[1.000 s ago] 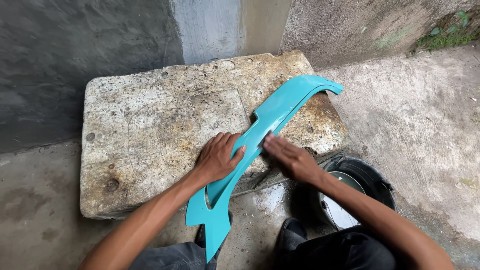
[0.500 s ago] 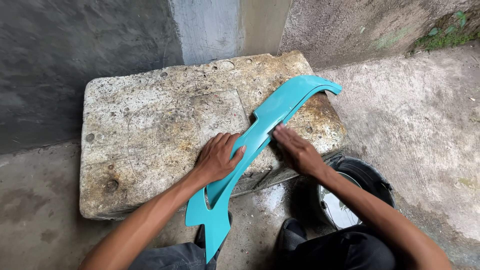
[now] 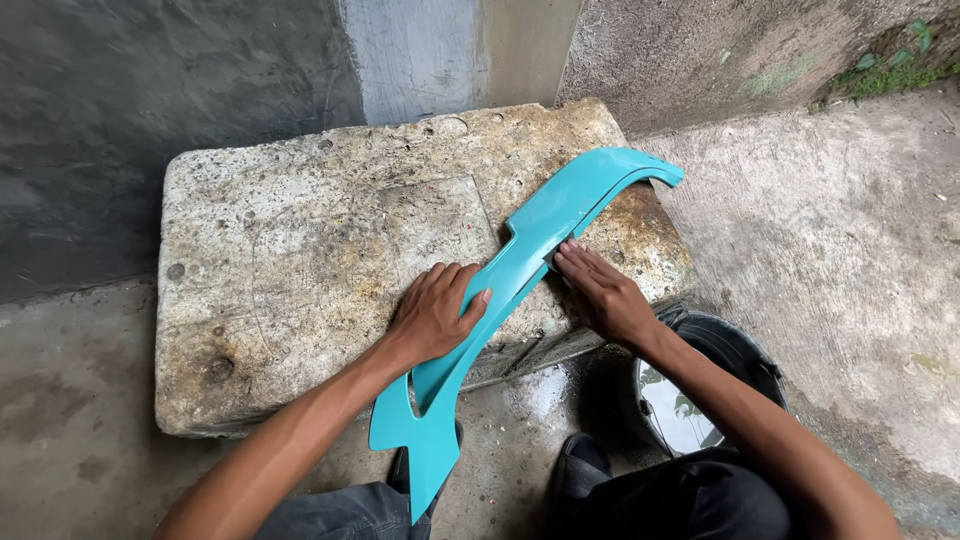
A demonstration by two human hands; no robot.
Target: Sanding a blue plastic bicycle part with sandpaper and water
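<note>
A long curved turquoise plastic panel (image 3: 545, 235) lies slanted across a weathered concrete slab (image 3: 300, 260), its lower end hanging off the slab's front edge toward my legs. My left hand (image 3: 435, 310) presses on the panel's middle, fingers wrapped over its left edge. My right hand (image 3: 600, 290) lies flat against the panel's right edge, fingertips touching it, with nothing visible in the hand.
A black bucket (image 3: 745, 360) with water stands on the ground below my right forearm. A dark wall (image 3: 150, 120) runs behind the slab and rough concrete ground (image 3: 850, 250) spreads to the right. My dark shoe (image 3: 585, 460) rests on wet ground by the slab.
My right hand has slid up along the panel's right edge, away from me. The left hand and the panel have stayed in place.
</note>
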